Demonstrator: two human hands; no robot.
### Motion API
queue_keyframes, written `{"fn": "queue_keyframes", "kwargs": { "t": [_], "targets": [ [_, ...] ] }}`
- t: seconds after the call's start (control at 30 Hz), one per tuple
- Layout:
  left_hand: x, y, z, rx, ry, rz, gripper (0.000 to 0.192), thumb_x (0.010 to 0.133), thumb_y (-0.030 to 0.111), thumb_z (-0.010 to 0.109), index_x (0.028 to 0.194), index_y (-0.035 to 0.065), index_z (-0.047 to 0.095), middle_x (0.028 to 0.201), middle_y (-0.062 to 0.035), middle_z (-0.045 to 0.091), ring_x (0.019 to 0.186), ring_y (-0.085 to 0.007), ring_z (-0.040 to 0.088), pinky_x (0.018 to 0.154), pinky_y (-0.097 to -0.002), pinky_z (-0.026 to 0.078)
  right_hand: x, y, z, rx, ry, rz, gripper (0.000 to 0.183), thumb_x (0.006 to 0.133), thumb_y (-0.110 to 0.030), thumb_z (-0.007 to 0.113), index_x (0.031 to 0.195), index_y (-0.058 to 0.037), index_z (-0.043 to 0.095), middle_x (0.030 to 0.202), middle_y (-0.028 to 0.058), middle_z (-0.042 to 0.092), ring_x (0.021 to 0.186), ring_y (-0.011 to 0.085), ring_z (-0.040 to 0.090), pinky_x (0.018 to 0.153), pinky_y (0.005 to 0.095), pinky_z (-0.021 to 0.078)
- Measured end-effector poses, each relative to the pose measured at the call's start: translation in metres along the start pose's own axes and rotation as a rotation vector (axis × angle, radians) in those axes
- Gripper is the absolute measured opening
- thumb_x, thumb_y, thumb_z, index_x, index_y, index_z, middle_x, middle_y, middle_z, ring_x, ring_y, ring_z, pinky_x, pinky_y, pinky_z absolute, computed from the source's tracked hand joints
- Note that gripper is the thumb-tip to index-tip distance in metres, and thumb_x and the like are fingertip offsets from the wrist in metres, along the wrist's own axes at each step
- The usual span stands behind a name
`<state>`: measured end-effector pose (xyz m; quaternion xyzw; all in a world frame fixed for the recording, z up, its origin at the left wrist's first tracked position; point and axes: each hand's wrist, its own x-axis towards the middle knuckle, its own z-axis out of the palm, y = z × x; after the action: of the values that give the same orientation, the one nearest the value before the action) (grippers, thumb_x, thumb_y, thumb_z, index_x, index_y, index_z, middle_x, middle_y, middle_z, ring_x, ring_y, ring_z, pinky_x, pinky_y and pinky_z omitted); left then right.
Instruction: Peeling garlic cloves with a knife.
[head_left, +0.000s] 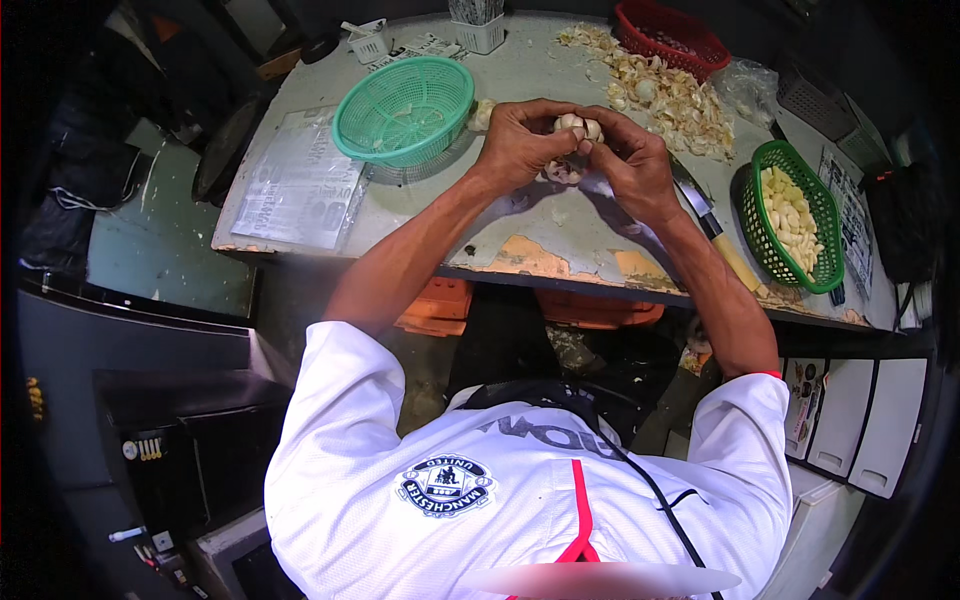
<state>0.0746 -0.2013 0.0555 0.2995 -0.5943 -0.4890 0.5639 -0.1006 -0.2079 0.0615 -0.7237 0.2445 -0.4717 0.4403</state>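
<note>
A whole garlic bulb (576, 124) is held above the table between my two hands. My left hand (517, 146) grips it from the left, with the thumb pressed on its near side. From the right, my right hand (636, 161) curls its fingers around the same bulb. A second, purplish garlic bulb (564, 172) shows just below my fingers; whether it touches them I cannot tell. Partly hidden behind my left hand lies more garlic (482, 115). Beside my right forearm rests a knife (724, 244) with a pale handle, its blade partly covered by my wrist.
Peeled cloves (791, 217) fill part of a green plastic basket (830, 259) at right. Garlic skins (675, 105) are heaped near a red basket (626, 30). A teal basket (352, 142) stands at left by plastic-covered printed paper (296, 180). The table's front edge (540, 281) is chipped.
</note>
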Motion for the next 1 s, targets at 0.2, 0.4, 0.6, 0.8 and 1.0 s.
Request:
{"fn": "queue_keyframes", "kwargs": {
  "t": [0.2, 0.4, 0.6, 0.8, 1.0],
  "targets": [
    [-0.001, 0.003, 0.003, -0.084, 0.000, -0.027, 0.027, 0.081, -0.001, 0.065, 0.107, -0.0060, 0.062, 0.091, -0.0131, 0.067, 0.075, -0.0148, 0.066, 0.067, -0.0273, 0.058, -0.002, 0.008, 0.005, 0.084, 0.080, 0.004, 0.028, 0.087, -0.001, 0.058, 0.115, 0.0035, 0.058, 0.100, 0.0072, 0.066, 0.090, 0.0107, 0.061, 0.077, 0.0247, 0.0518],
    [-0.002, 0.001, 0.002, -0.098, 0.006, -0.003, 0.026, 0.081, 0.001, 0.066, 0.106, -0.0050, 0.063, 0.089, -0.0113, 0.067, 0.076, -0.0135, 0.065, 0.066, -0.0269, 0.057, -0.001, 0.005, 0.007, 0.153, 0.060, 0.054, 0.026, 0.088, -0.001, 0.057, 0.114, 0.0038, 0.057, 0.101, 0.0070, 0.065, 0.088, 0.0102, 0.061, 0.073, 0.0236, 0.0525],
    [-0.001, -0.003, 0.002, -0.048, 0.020, 0.015, 0.025, 0.080, 0.002, 0.068, 0.104, -0.0045, 0.063, 0.089, -0.0107, 0.067, 0.075, -0.0123, 0.064, 0.064, -0.0252, 0.055, 0.000, 0.008, 0.003, 0.189, 0.073, 0.054, 0.026, 0.088, -0.002, 0.058, 0.113, 0.0035, 0.057, 0.100, 0.0078, 0.065, 0.085, 0.0107, 0.061, 0.068, 0.0233, 0.0530],
    [-0.003, 0.000, 0.007, -0.023, -0.022, 0.078, 0.026, 0.081, 0.003, 0.069, 0.105, -0.0056, 0.062, 0.087, -0.0114, 0.067, 0.071, -0.0120, 0.064, 0.062, -0.0248, 0.055, -0.001, 0.005, 0.007, 0.123, 0.094, 0.031, 0.024, 0.087, -0.001, 0.059, 0.110, 0.0048, 0.057, 0.097, 0.0093, 0.065, 0.079, 0.0109, 0.062, 0.063, 0.0226, 0.0524],
    [-0.006, -0.008, 0.005, 0.009, -0.017, 0.041, 0.027, 0.083, 0.002, 0.066, 0.109, -0.0036, 0.061, 0.098, -0.0100, 0.067, 0.086, -0.0126, 0.063, 0.077, -0.0271, 0.055, -0.001, 0.007, 0.008, 0.204, 0.129, 0.080, 0.025, 0.085, 0.001, 0.059, 0.110, 0.0054, 0.057, 0.097, 0.0109, 0.066, 0.076, 0.0114, 0.062, 0.061, 0.0236, 0.0533]
  ]
}}
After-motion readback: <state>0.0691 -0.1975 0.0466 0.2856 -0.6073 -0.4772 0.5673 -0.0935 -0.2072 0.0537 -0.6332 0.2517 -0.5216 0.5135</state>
